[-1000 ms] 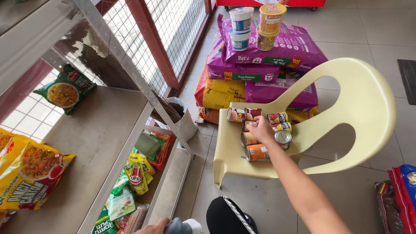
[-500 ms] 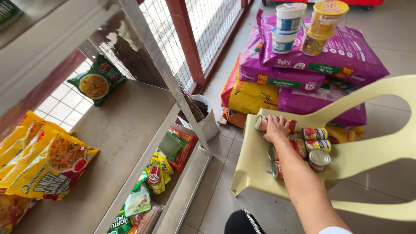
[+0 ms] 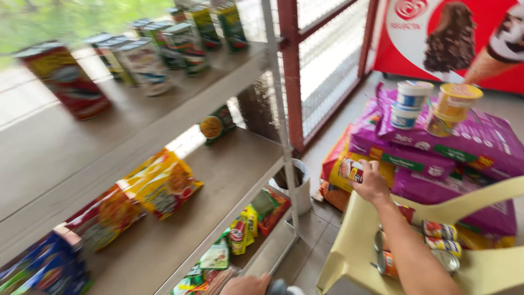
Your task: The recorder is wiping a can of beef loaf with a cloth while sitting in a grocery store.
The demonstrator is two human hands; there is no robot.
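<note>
Half a second ago the right hand (image 3: 371, 184) lay down among the tins on the pale yellow plastic chair (image 3: 349, 246); now it is raised above the seat, fingers wrapped around a small can (image 3: 351, 170) with a red and white label, held on its side before the stacked purple bags (image 3: 453, 147). More cans (image 3: 439, 232) remain on the seat. The left hand (image 3: 248, 285) shows only partly at the bottom edge, so its grip cannot be told.

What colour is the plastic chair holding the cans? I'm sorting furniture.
Pale yellow chair, seen in the head view.
</note>
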